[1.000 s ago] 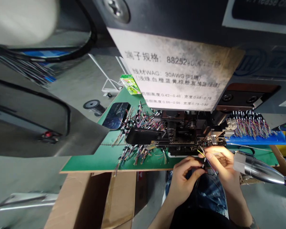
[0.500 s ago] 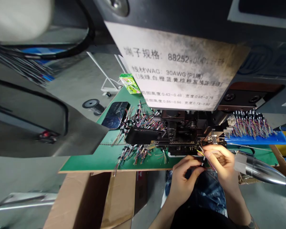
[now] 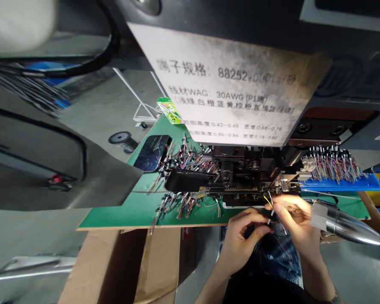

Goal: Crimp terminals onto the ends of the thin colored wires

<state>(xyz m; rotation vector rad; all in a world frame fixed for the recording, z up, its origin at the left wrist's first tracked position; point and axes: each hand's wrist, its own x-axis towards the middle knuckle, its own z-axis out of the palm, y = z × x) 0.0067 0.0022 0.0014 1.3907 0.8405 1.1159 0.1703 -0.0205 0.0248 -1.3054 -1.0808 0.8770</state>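
A thin cable with fanned-out coloured wires [image 3: 268, 202] and a white sleeve is held between my two hands, just in front of the crimping machine [image 3: 240, 169]. My left hand [image 3: 245, 236] pinches the cable's lower part between thumb and fingers. Close beside it, my right hand [image 3: 293, 215] is closed on the wire end, with a yellow wire and a dark one sticking up toward the machine's work point. Loose thin wires hang below the hands.
Wire bundles [image 3: 183, 202] lie heaped on the green table [image 3: 114, 217] at left. More bundles hang over a blue tray [image 3: 342, 185] at right. A metal lamp tube [image 3: 351, 226] juts in by my right hand. An open cardboard box [image 3: 158, 266] stands below the table edge.
My hands have stayed nearly in place, still holding the cable. The wires between them have turned slightly, with the yellow one now pointing more upward.
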